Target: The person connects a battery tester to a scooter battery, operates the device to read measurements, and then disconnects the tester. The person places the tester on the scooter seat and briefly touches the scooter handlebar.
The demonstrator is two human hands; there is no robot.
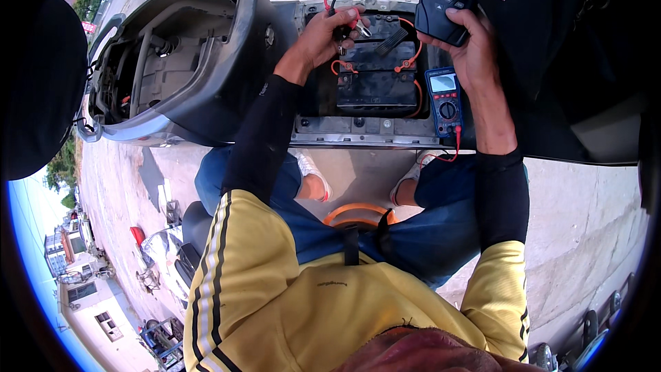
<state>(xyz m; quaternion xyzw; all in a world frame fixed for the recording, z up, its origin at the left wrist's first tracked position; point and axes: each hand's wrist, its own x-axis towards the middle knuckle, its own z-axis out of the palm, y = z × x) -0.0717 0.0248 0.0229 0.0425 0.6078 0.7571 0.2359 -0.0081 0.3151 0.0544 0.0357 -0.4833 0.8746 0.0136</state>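
Our left hand (pixel 329 34) pinches metal clips (pixel 363 27), batteries (pixel 377 89) just right of it; our right hand (pixel 474 45) wraps round a black tester (pixel 439 17), a blue multimeter (pixel 446 100) near its wrist.

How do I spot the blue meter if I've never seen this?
Find the open compartment with black batteries. Just right of them in the picture, below the black device in the right hand, is the blue meter. Unlike that device, it shows a big round dial.
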